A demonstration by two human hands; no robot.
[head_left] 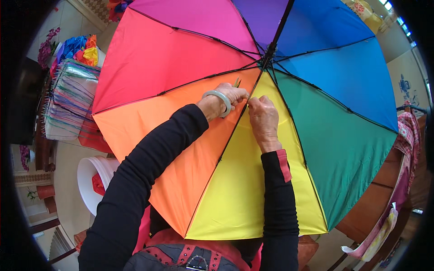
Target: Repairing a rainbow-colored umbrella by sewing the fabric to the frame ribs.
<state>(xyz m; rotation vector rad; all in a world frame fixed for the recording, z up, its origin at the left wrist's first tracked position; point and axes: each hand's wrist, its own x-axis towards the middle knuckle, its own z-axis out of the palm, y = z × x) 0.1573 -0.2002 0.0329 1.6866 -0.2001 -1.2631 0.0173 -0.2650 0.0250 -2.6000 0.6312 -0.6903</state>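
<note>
An open rainbow umbrella (190, 58) fills the view, seen from its inside, with black ribs meeting at a hub (270, 53). My left hand (233, 95), with a pale green bangle on its wrist, holds small green-handled scissors (237, 82) against the rib between the orange and yellow panels. My right hand (263, 118) pinches the same rib (226, 149) just beside the left hand, on the yellow panel. Both forearms wear black sleeves.
A stack of folded colourful fabric and bundled pieces (70, 97) lies at the left. A white bucket (92, 180) stands at the lower left. A brown wooden table edge (375, 198) and checked cloth (409, 135) are at the right.
</note>
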